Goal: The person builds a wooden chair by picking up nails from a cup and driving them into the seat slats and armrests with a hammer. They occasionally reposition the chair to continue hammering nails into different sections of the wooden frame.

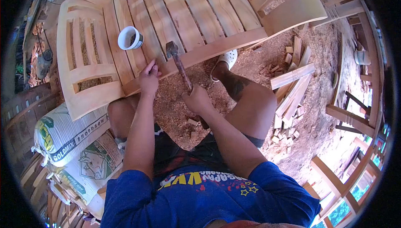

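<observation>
Gripping a hammer by the lower end of its handle, the right hand is wrapped shut around the wood, and the head rests on or just above the near rail of a slatted wooden bench that lies in front of the person. Held that far down the handle, the hammer gets a long swing. The left hand sits just left of the head, fingertips pinched together against the rail's edge as if steadying something small there; whether a nail is between them is too small to tell. The two hands are apart, with the hammer head between them.

A white cup stands on the slats a little farther off and to the left, within easy reach of the left hand; its contents look dark, but I cannot tell what they are. The bench's armrest lies at the left.

The person sits low, knees spread, one foot in a white clog planted beside the rail, probably for bracing. Sawdust covers the floor. Offcuts of wood are piled at the right, printed sacks lie at the near left, and more wooden frames stand at the far right.
</observation>
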The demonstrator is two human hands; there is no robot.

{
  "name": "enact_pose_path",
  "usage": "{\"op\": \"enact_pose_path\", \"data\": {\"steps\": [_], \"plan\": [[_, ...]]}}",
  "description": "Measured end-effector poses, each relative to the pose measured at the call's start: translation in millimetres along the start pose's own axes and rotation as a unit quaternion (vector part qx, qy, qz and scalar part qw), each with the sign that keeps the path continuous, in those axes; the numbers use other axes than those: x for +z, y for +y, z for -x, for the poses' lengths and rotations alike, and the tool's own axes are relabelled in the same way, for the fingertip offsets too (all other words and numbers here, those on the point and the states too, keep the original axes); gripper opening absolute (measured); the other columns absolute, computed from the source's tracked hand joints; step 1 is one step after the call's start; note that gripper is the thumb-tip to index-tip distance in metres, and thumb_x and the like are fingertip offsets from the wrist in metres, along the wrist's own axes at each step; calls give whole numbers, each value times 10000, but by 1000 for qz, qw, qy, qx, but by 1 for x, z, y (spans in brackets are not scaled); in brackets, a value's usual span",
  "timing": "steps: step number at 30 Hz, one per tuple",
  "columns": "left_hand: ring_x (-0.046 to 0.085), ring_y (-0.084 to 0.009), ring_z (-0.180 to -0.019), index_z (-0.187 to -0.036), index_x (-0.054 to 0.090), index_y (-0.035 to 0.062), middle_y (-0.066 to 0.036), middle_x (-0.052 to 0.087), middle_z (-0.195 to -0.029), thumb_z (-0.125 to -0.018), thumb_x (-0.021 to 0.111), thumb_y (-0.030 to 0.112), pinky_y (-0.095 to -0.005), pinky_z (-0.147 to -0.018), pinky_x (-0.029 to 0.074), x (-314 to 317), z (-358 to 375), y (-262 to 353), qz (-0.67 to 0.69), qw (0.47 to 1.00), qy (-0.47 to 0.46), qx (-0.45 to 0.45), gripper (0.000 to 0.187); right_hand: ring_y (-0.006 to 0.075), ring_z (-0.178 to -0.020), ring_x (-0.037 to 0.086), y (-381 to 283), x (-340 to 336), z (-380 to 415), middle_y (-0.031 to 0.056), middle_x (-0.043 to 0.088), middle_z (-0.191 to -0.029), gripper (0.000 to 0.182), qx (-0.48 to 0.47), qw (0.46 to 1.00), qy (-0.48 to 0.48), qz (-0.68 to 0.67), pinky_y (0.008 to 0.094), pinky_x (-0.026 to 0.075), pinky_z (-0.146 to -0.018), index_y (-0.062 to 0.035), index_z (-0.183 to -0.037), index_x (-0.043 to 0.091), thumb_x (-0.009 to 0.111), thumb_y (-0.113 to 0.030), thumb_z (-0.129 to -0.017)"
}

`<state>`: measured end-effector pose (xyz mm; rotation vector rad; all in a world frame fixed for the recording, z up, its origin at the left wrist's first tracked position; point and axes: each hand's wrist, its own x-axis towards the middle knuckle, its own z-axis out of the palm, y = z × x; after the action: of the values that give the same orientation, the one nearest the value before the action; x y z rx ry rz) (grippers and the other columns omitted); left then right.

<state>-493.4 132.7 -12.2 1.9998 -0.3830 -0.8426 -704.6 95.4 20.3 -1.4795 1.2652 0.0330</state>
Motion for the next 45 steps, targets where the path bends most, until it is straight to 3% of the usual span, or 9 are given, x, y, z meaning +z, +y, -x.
{"op": "enact_pose_path", "data": {"steps": [8, 14, 17, 19, 23, 32, 39, 42, 45], "plan": [[646, -83, -815, -1281, 627, 124, 15, 681, -1102, -1082, 572, 218, -258, -708, 478, -21, -13, -1, 35, 995, -92, -32, 227, 501, -991, 675, -2, -2, 3, 311, 693, -968, 330, -16, 1000, -3, -7, 551, 534, -875, 59, -1060, 613, 689, -203, -873], [695, -124, -803, -1253, 585, 106, -43, 713, -1103, -1076, 579, 196, -282, -661, 521, -3, -11, 3, 4, 1000, -1, 22, 198, 472, -927, 685, -10, -9, 13, 272, 697, -918, 321, -58, 996, 52, -41, 517, 536, -824, 45, -1026, 615, 711, -232, -897], [704, -173, -798, -1217, 605, 81, -93, 728, -1041, -1070, 581, 198, -328, -698, 549, 28, -30, 0, 64, 985, -32, 159, 189, 404, -837, 684, -12, -26, 23, 219, 679, -843, 334, -87, 990, 72, -87, 474, 529, -792, 29, -999, 625, 733, -269, -895], [716, -230, -797, -1195, 632, 80, -123, 731, -992, -1058, 588, 196, -361, -728, 558, 43, -23, 30, -58, 969, -19, 238, 185, 337, -757, 675, -24, -47, 30, 179, 664, -794, 307, -89, 988, 89, -84, 441, 529, -739, 17, -975, 625, 738, -259, -903], [725, -316, -834, -1152, 690, 119, -148, 737, -939, -1032, 601, 213, -437, -779, 559, 74, -28, 44, -157, 913, -11, 375, 177, 338, -809, 728, -17, -66, 29, 228, 710, -854, 293, -94, 984, 131, -81, 441, 546, -744, 41, -1011, 639, 737, -219, -915], [712, -235, -942, -1089, 747, 254, 34, 772, -986, -973, 667, 305, -429, -872, 489, 78, -20, 44, -202, 923, -50, 324, 150, 160, -669, 591, 0, -71, 65, 109, 644, -739, 285, -82, 979, 112, -148, 349, 505, -658, 10, -995, 632, 750, -241, -929], [675, -223, -1033, -1040, 749, 304, 96, 769, -1019, -921, 696, 282, -464, -919, 453, 88, -30, 35, -251, 904, -9, 346, 132, 155, -626, 540, -43, -85, 96, 98, 597, -684, 288, -111, 980, 126, -107, 355, 466, -605, 6, -942, 614, 727, -259, -962], [717, -272, -864, -1048, 761, 219, -23, 767, -908, -920, 712, 228, -431, -784, 572, 81, -24, 39, -248, 875, 31, 416, 138, 144, -617, 522, -57, -83, 102, 92, 580, -672, 296, -156, 971, 139, -118, 349, 448, -584, 11, -938, 605, 718, -259, -976], [670, -232, -1040, -1026, 742, 296, 104, 766, -1015, -868, 707, 226, -443, -890, 472, 83, -27, 35, -234, 898, -1, 372, 176, 164, -611, 530, -60, -81, 104, 102, 589, -680, 305, -175, 967, 132, -126, 355, 447, -579, 20, -945, 598, 715, -260, -983]]}}
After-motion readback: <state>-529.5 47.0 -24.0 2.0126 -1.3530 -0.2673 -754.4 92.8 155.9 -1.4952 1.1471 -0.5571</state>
